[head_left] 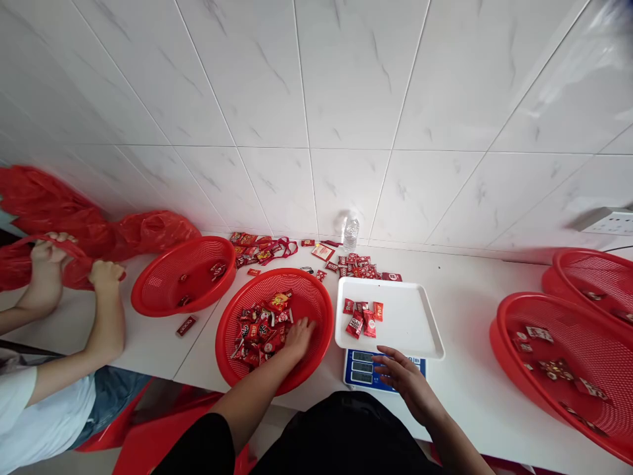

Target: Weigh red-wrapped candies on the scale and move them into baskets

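My left hand [299, 338] reaches into a red mesh basket [324, 310], at the right edge of a heap of red-wrapped candies [260, 333]. Its fingers point down and look slightly apart; nothing shows in them. My right hand [403, 379] hovers over the front of a blue digital scale [362, 369], fingers spread, holding nothing. On the scale rests a white tray [415, 316] with several small red packets [366, 320] grouped at its left side. My right hand partly covers the scale's panel.
Loose red packets [359, 267] and a clear bottle [351, 231] are by the wall. Another red basket [143, 290] stands left, near a co-worker's hands [106, 274] gripping a red plastic bag [54, 204]. More baskets [504, 323] stand at right.
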Motion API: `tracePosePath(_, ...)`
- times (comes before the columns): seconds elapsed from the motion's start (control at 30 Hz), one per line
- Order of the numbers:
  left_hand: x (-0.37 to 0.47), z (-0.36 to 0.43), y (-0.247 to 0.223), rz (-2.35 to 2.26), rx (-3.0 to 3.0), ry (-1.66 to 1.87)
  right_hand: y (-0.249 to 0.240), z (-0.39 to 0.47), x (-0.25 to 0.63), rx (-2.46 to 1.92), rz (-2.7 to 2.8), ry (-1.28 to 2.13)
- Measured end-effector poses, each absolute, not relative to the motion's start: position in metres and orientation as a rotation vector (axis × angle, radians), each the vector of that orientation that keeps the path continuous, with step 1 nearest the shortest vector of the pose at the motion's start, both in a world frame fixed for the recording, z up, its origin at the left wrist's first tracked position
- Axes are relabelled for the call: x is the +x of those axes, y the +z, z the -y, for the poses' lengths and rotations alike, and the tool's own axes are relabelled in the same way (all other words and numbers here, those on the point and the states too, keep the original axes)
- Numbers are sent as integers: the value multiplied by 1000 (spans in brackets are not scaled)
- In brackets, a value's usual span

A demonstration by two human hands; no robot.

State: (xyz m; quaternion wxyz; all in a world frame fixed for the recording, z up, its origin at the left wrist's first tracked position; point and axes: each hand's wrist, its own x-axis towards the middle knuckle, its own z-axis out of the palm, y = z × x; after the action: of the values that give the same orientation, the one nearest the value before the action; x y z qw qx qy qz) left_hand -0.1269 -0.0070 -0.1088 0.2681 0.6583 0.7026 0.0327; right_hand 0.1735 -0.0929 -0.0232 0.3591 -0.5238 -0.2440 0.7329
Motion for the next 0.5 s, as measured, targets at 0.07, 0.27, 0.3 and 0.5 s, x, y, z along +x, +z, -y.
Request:
tracePosePath(0.07,-141,2,-107,-1918,1864,6,-24,94,173,-1350,636,1893)
tracePosePath(0.27,-167,-6,-101,-2077,1804,-355,-28,96,171,-1386,602,1883)
tracePosePath(0.3,-165,-5,-101,-2062,1802,-350,-28,96,171,-1382,596,1882)
tracePosePath(0.5,-134,5,-102,-1848,1880,-104,-27,98,169,-1378,585,1887)
